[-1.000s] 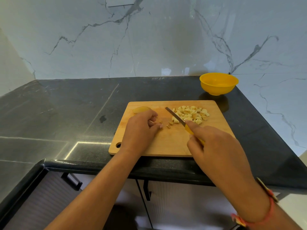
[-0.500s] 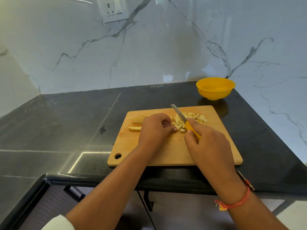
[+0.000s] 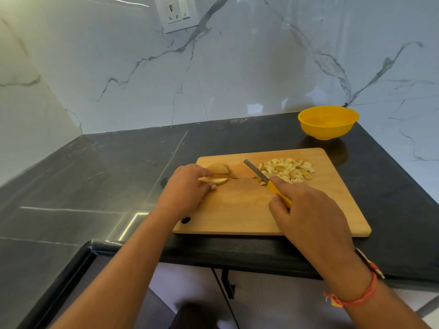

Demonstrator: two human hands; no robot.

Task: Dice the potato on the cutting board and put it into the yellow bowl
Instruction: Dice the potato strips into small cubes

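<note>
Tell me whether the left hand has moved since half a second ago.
Yes. The left hand went leftward along the cutting board, from the diced pile to a potato slice.

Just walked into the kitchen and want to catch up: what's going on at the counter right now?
A person is dicing a potato on a wooden cutting board. The right hand grips a yellow-handled knife, its blade at the left edge of a pile of diced potato. The left hand pinches an uncut potato slice at the board's left side, beside another wedge. The yellow bowl stands behind the board, apart from it, and no pieces show inside.
</note>
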